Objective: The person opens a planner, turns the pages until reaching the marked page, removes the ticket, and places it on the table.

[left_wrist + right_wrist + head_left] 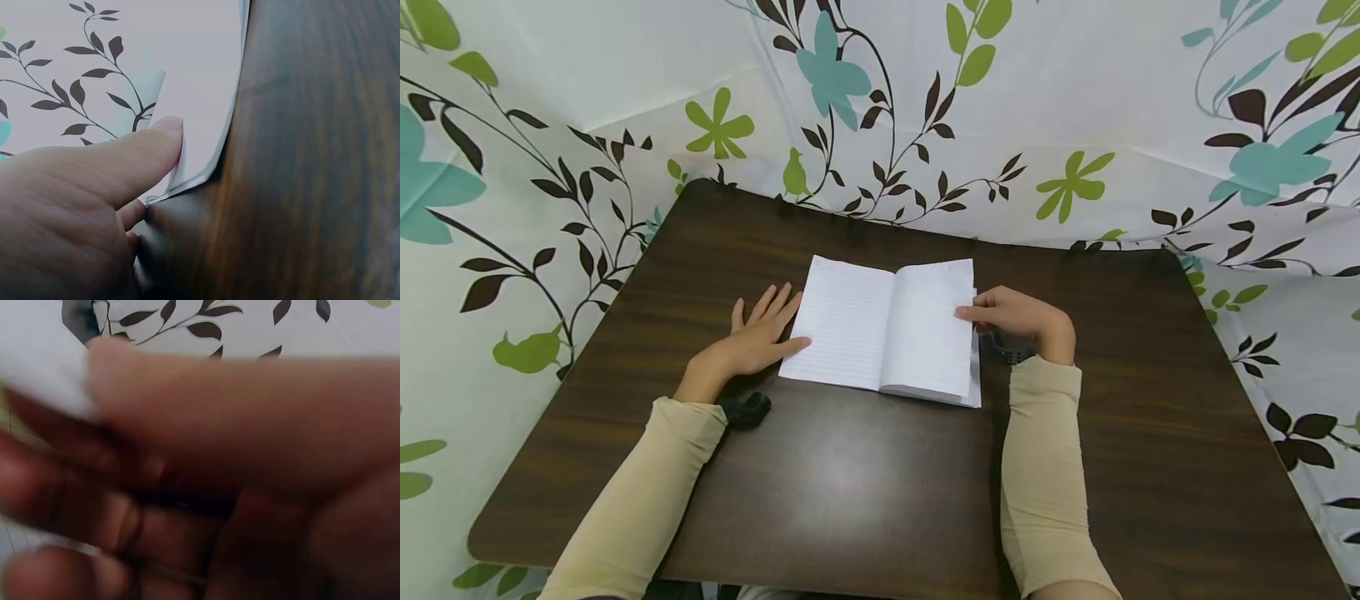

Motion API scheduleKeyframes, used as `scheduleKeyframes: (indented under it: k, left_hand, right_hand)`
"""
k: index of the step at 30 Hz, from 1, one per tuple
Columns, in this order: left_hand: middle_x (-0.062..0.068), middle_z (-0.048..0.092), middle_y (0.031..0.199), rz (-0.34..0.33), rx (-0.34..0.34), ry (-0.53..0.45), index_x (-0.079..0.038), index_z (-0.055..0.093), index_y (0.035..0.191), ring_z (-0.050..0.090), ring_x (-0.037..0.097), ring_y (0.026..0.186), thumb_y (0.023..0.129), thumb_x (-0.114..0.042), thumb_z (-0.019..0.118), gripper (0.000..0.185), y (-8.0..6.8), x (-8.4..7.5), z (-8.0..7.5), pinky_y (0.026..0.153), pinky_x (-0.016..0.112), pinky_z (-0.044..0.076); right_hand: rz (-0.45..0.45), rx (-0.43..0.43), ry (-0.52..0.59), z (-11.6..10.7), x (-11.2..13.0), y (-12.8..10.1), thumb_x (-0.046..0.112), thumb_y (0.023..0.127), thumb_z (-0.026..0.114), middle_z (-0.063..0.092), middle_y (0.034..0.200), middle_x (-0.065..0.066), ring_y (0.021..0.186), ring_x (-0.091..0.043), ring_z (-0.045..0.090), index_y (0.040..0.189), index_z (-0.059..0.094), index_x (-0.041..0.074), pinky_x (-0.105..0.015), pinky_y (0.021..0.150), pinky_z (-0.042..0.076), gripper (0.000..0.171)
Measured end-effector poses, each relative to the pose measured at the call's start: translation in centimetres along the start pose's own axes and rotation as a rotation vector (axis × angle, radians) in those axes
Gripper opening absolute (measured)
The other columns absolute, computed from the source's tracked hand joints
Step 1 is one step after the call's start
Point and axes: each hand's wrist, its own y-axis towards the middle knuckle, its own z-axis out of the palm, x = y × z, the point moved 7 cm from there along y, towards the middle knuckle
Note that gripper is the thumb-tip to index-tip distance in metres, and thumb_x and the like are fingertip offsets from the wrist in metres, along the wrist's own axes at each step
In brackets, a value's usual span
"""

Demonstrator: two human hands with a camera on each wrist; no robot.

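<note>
A lined notebook [842,325] lies spread apart on the dark table, its left page ruled and its right page looking nearly blank. My left hand [756,342] rests at the notebook's left edge with fingers spread on the tabletop. In the left wrist view, the left thumb [150,150] presses on the page near the corner [203,169]. At the right edge, my right hand [1018,317] pinches the right page [928,333], thumb on top and fingers beneath. Blurred in the right wrist view, the right thumb [156,387] lies over curled fingers [56,487], a white page edge [50,356] beside its tip.
The brown wooden table [865,492] extends around the notebook on all sides. Behind and beside it hangs a white curtain [647,50] printed with leaves, flowers and birds. Black wrist devices [748,410] sit at both wrists, below the sleeves' cuffs.
</note>
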Motion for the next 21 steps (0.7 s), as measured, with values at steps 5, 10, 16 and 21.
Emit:
scheduleKeyframes:
  k: [5,10,16,21]
  left_hand:
    - [0.004,-0.016,0.161,0.001,0.012,0.003,-0.021,-0.004,0.155,-0.019,0.029,0.148,0.097,-0.056,0.039,0.080,0.2,0.3,0.1,0.107,0.064,-0.021]
    - [0.004,-0.017,0.161,-0.002,0.020,0.018,-0.021,-0.005,0.155,-0.019,0.029,0.148,0.097,-0.057,0.039,0.081,0.4,0.3,0.2,0.107,0.065,-0.020]
    - [0.004,-0.018,0.161,-0.003,0.025,0.029,-0.021,-0.006,0.155,-0.020,0.029,0.147,0.097,-0.057,0.038,0.081,0.6,0.4,0.2,0.107,0.065,-0.021]
    - [0.005,-0.018,0.161,-0.001,0.020,0.028,-0.020,-0.006,0.155,-0.021,0.029,0.147,0.097,-0.056,0.038,0.081,0.7,0.3,0.0,0.106,0.065,-0.021]
  right_hand:
    - [-0.063,-0.026,0.076,-0.1,1.6,0.1,0.045,0.096,0.053,0.057,0.073,-0.014,0.071,-0.028,0.053,0.080,0.057,-0.003,-0.034,0.069,0.045,0.050]
    - [-0.140,-0.068,0.129,0.0,4.8,-0.4,0.035,0.100,0.049,0.057,0.082,-0.022,0.085,-0.042,0.055,0.085,0.057,-0.004,-0.040,0.077,0.047,0.042]
    - [-0.228,-0.083,0.139,0.4,7.2,0.2,0.028,0.102,0.044,0.058,0.084,-0.024,0.086,-0.044,0.054,0.087,0.053,-0.007,-0.033,0.072,0.044,0.039]
    - [-0.261,-0.077,0.175,1.3,7.1,2.3,0.036,0.101,0.045,0.056,0.083,-0.022,0.085,-0.044,0.057,0.086,0.050,-0.007,-0.041,0.074,0.044,0.046]
